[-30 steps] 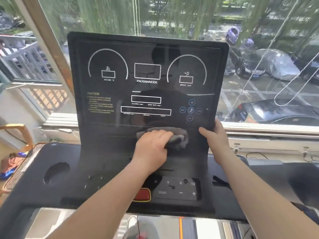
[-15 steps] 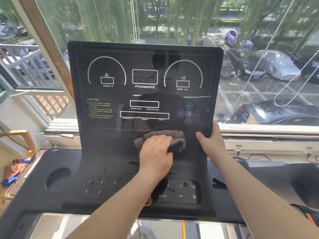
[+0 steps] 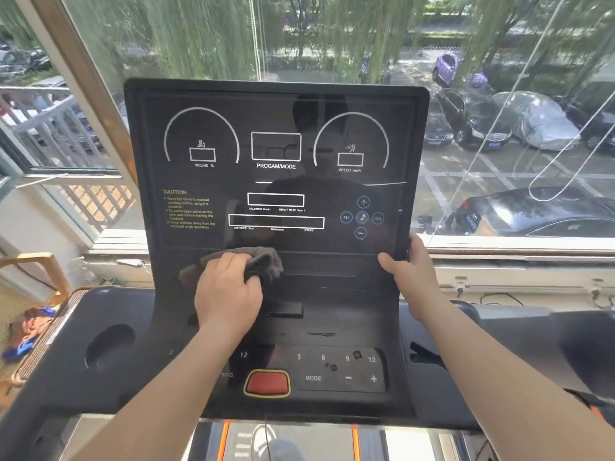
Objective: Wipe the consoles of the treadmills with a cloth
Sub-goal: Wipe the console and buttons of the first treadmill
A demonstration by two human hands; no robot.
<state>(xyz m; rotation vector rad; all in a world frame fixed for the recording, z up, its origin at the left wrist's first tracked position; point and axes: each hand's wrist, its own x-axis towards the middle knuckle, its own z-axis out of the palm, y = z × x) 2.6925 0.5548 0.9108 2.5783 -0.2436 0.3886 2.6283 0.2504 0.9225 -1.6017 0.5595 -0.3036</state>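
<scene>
Grips the soft, likely light cloth (image 3: 266, 260) bunched in the left hand (image 3: 229, 294) against the stiff console (image 3: 276, 101), with the right hand (image 3: 411, 274) curled round that console's edge off to its right.

Grey cloth (image 3: 263, 261), black console (image 3: 276, 128).

One view only: a head-worn wide-angle camera. It looks forward and somewhat down from the person's standing spot. The treadmill console (image 3: 276, 168) is close, nearly face-on, and fills the centre. Both forearms enter from the bottom edge. The left hand (image 3: 226, 291) on the cloth (image 3: 263, 261) and the right hand (image 3: 412, 277) at the console's right edge sit mid-frame. The window (image 3: 199, 34) behind takes the top and sides, with parked cars (image 3: 472, 121) seen from above. The lens bends straight lines near the borders. A strip of deck (image 3: 332, 442) shows at the very bottom.
</scene>
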